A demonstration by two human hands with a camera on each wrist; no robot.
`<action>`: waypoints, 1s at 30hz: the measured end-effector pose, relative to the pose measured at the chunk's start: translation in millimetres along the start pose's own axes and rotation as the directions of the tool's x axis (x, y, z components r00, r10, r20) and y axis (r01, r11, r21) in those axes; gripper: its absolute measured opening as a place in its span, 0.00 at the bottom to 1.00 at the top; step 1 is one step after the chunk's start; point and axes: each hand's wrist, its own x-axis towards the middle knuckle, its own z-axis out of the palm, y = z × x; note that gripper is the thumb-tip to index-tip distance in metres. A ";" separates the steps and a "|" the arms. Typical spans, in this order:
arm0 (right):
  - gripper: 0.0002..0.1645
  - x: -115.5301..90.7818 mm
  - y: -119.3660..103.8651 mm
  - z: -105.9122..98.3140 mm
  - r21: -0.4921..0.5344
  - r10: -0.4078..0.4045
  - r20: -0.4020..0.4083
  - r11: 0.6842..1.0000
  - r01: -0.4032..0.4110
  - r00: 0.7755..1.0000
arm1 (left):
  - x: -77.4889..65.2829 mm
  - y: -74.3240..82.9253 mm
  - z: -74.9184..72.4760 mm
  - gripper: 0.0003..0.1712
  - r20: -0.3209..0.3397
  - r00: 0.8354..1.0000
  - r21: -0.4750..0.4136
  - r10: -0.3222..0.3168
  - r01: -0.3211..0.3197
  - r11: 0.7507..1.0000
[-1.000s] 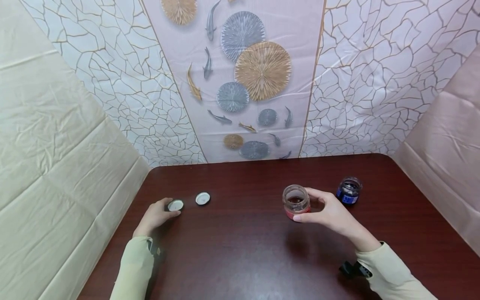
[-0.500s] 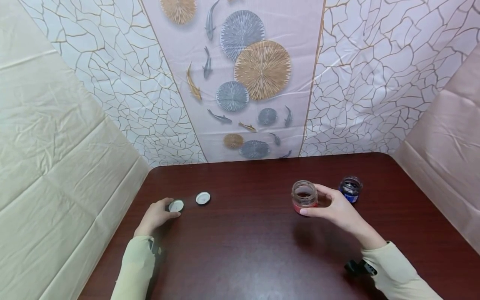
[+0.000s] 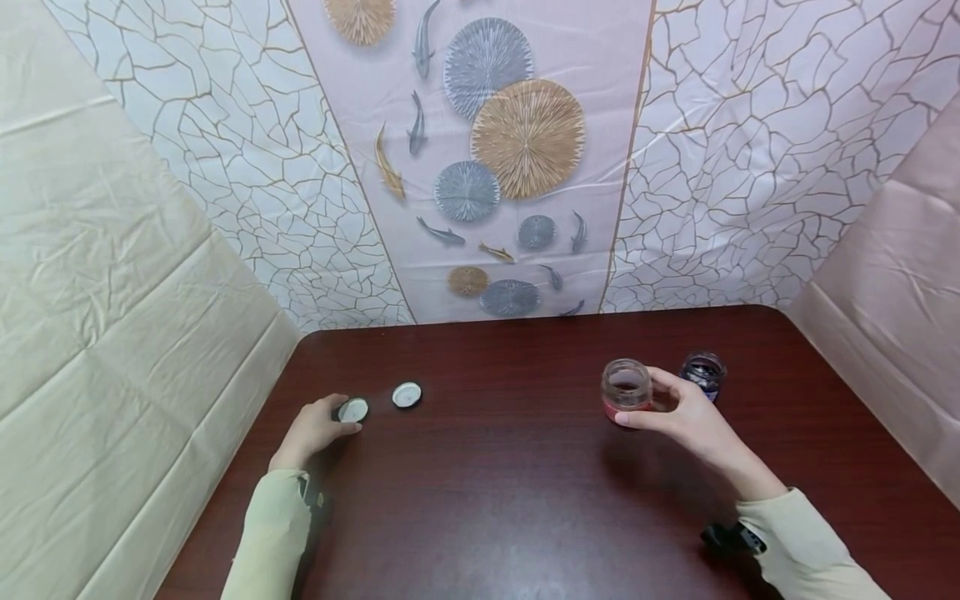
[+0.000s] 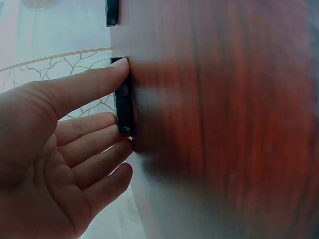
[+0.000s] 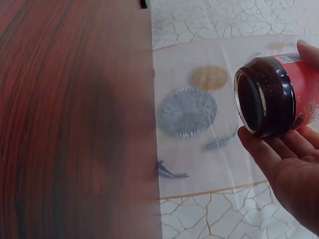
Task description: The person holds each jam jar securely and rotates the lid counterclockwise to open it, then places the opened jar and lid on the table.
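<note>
My left hand [image 3: 313, 431] holds a jar lid [image 3: 353, 410] at the table's left, thumb on one edge and fingers at the opposite edge. The lid lies with its white inside up; in the left wrist view its dark rim [image 4: 124, 99] shows edge-on. A second lid [image 3: 407, 395], also white side up, lies just to the right. My right hand [image 3: 693, 425] grips an open glass jar with a red label [image 3: 627, 390] above the table, its shadow below. Dark contents show through the jar's lower glass [image 5: 271, 94] in the right wrist view.
Behind my right hand stands another open jar [image 3: 705, 373] with dark contents and a blue label, partly hidden by that hand. Patterned cloth [image 3: 525, 250] hangs at the back edge of the dark red table [image 3: 480, 500]. Pale cloth walls [image 3: 150, 333] border its sides.
My right hand has carried the red-labelled jar to the right and slightly farther back, nearer the blue-labelled jar. My left hand stays on the lid, almost unmoved.
</note>
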 end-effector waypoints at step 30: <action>0.30 -9.3 -1.6 -67.0 -0.019 0.030 -0.481 0.999 -0.045 0.876 | -1.3 3.9 -1.6 0.38 0.014 1.000 -0.006 -0.018 0.018 1.000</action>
